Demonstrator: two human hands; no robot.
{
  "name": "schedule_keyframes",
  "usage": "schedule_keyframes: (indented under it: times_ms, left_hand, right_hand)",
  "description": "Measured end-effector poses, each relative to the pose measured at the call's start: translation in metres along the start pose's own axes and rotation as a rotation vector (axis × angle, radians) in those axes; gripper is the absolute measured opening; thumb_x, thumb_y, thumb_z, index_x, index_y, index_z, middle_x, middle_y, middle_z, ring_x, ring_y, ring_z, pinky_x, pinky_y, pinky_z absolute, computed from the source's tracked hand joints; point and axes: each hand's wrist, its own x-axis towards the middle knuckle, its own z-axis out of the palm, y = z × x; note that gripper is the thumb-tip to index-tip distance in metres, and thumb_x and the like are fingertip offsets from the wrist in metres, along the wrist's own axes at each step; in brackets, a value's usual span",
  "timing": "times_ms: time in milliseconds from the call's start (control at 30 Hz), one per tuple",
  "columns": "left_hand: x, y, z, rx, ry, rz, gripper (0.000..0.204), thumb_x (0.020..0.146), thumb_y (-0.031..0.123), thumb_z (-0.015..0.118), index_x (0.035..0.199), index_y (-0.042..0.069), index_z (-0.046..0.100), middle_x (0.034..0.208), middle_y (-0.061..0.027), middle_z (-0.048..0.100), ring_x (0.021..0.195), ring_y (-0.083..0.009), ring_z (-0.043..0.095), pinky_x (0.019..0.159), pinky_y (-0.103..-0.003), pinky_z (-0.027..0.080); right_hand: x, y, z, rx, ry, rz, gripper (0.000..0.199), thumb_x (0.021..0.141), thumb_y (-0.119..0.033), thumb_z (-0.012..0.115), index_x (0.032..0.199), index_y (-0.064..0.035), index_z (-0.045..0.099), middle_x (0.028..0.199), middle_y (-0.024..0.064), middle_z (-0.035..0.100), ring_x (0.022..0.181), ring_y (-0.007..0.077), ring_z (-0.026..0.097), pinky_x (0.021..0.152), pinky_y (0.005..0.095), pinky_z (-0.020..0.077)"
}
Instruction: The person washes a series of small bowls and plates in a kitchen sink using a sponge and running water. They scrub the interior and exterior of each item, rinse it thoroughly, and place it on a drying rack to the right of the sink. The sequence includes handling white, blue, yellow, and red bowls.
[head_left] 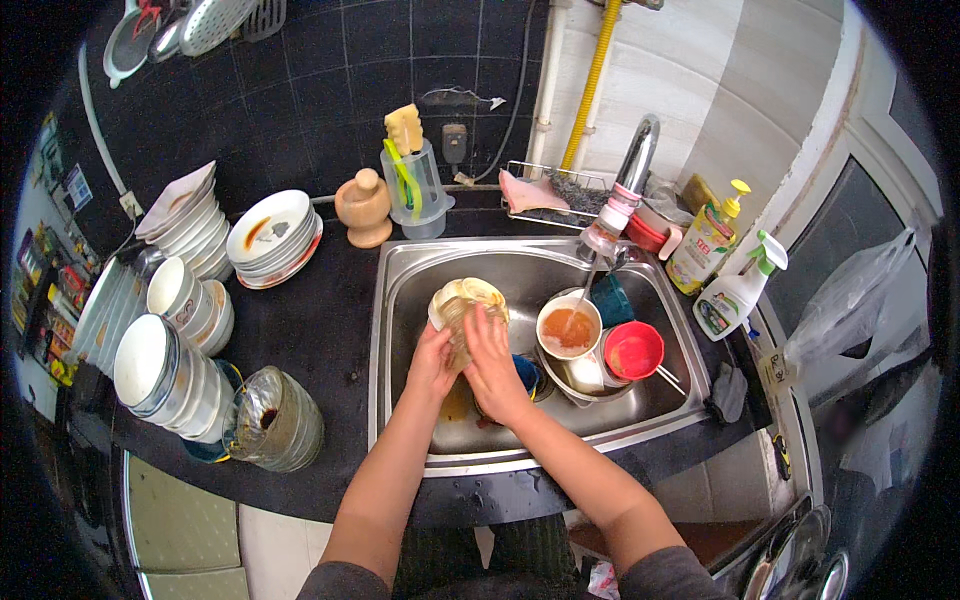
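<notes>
Over the left half of the metal sink (386,425), my two hands are close together around a tan, soft-looking scrubbing pad (458,325). My left hand (430,362) is closed at its left side. The fingers of my right hand (490,362) bend over it from the right. A pale, yellowish dish (484,291) shows just beyond my fingertips, partly hidden by the pad; which hand supports it I cannot tell. Below my right hand a dark blue cup (526,374) is partly covered.
Water runs from the faucet (610,225) into a white bowl (570,345) of orange liquid, beside a red bowl (634,350) and a teal cup (612,299). Stacked bowls (150,365), plates (270,232) and a cut-off plastic bottle (290,430) stand left. A spray bottle (735,295) stands right.
</notes>
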Motion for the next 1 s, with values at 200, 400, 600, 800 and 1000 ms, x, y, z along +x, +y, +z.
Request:
schedule_keyframes:
  times_ms: [200, 400, 600, 800, 1000]
  left_hand:
    - [-0.007, 0.002, 0.013, 0.059, -0.213, -0.138, 0.039, 0.085, 0.009, 0.053, 0.122, 0.003, 0.042, 0.118, -0.0084, 0.052, 0.108, -0.0186, 0.051, 0.091, -0.032, 0.042]
    - [-0.013, -0.006, 0.022, 0.524, -0.269, -0.154, 0.034, 0.077, 0.005, 0.064, 0.109, 0.002, 0.054, 0.101, -0.0039, 0.061, 0.09, -0.0115, 0.058, 0.083, -0.026, 0.044]
    - [-0.011, -0.012, 0.015, 0.75, -0.238, -0.053, 0.03, 0.077, 0.005, 0.064, 0.106, 0.001, 0.056, 0.097, -0.0032, 0.062, 0.084, -0.0102, 0.058, 0.077, -0.024, 0.045]
    - [-0.021, -0.009, 0.026, 1.256, -0.226, 0.064, 0.028, 0.078, 0.008, 0.063, 0.104, 0.0, 0.058, 0.09, -0.0051, 0.064, 0.08, -0.0096, 0.057, 0.073, -0.025, 0.046]
    - [-0.017, -0.021, 0.039, 1.417, -0.318, 0.111, 0.022, 0.078, 0.011, 0.063, 0.098, 0.002, 0.059, 0.08, -0.01, 0.064, 0.072, -0.0149, 0.059, 0.067, -0.029, 0.046]
  right_hand:
    - [-0.004, 0.058, -0.015, 0.795, 0.35, 0.723, 0.045, 0.093, -0.027, 0.034, 0.125, 0.0043, 0.036, 0.124, 0.0171, 0.043, 0.115, 0.0233, 0.04, 0.098, 0.0304, 0.0273]
    - [-0.006, 0.079, -0.006, 0.722, 0.461, 0.486, 0.035, 0.088, -0.012, 0.036, 0.12, 0.0003, 0.044, 0.114, 0.0122, 0.05, 0.105, 0.0189, 0.046, 0.093, 0.0286, 0.0324]
    - [0.0, 0.055, -0.026, 0.741, 0.502, 0.371, 0.033, 0.075, 0.006, 0.038, 0.103, 0.0, 0.055, 0.109, 0.0111, 0.054, 0.106, 0.0216, 0.048, 0.095, 0.029, 0.0322]
    - [0.004, 0.054, -0.029, 0.833, 0.759, 0.524, 0.03, 0.08, -0.003, 0.04, 0.107, -0.0033, 0.052, 0.104, 0.0095, 0.054, 0.099, 0.0225, 0.05, 0.088, 0.0327, 0.0392]
    - [-0.004, 0.094, -0.033, 1.768, 1.021, 0.57, 0.037, 0.09, -0.027, 0.044, 0.119, -0.0043, 0.041, 0.119, 0.0143, 0.047, 0.107, 0.0305, 0.048, 0.09, 0.0477, 0.0404]
